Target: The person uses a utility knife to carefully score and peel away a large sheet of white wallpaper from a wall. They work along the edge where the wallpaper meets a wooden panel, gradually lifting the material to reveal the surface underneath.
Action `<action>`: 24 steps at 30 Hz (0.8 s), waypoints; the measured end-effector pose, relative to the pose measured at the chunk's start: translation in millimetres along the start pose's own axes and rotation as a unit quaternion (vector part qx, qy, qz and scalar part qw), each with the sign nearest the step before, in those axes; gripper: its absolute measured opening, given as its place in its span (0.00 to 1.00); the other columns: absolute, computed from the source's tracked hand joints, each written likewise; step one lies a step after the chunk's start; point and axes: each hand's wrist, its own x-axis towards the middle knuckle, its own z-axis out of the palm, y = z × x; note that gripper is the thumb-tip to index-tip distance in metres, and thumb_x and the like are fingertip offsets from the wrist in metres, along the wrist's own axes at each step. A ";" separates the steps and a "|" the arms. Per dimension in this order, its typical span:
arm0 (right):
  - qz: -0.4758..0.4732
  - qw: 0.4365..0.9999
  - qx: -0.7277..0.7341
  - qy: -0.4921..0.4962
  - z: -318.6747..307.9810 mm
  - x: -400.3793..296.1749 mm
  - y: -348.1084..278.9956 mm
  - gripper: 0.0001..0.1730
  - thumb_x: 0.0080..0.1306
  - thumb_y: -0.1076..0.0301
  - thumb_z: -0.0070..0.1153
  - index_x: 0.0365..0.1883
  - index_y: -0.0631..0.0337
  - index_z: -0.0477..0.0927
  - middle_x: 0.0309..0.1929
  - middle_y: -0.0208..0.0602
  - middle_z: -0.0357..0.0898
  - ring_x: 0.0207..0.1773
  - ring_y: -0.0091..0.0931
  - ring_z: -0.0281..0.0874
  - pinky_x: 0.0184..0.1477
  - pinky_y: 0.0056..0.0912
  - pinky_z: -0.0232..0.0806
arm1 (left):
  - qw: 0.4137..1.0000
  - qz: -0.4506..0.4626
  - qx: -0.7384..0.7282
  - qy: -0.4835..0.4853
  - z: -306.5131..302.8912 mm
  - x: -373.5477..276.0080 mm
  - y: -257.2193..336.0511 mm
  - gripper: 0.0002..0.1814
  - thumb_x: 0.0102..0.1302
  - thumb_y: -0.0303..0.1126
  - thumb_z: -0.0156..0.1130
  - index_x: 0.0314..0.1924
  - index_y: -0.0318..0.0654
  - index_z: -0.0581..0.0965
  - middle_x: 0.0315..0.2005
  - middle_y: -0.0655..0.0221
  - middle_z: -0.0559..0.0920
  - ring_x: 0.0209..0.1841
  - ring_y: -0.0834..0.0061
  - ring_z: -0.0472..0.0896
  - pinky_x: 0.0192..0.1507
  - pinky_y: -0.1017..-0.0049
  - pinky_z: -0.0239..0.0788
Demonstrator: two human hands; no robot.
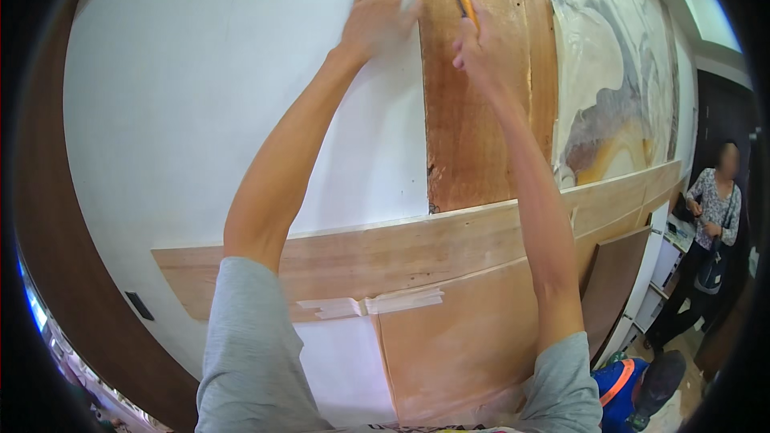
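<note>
My left hand point(385, 9), with rings on its fingers, is raised to the right edge of the white wall surface point(180, 102); it is blurred, and whether it presses on the wall cannot be told. My right hand point(478, 39) is shut on an orange-and-black utility knife point(463, 0), its tip pointing up and to the left. Behind the knife is a brown plywood strip point(475, 126), upright beside the white surface. Farther right, a marbled panel point(613, 72) has a shiny clear covering.
A long wooden board point(397, 252) crosses the wall below, with masking tape point(385, 304) over its lower edge. A black wall outlet point(139, 306) is at lower left. At right, a person point(716, 204) stands by a dark door; another person in blue point(625, 385) is low down.
</note>
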 end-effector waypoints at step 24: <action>-0.093 0.986 -0.120 0.066 50.3 46.7 -5.5 0.24 0.75 0.63 0.46 0.62 0.71 0.75 0.45 0.56 0.85 0.45 0.43 0.86 0.49 0.48 0.75 | 0.991 -0.013 0.129 -0.025 -23.7 -35.0 5.6 0.30 0.77 0.50 0.51 0.76 0.59 0.69 0.77 0.76 0.67 0.82 0.68 0.56 0.83 0.48 0.36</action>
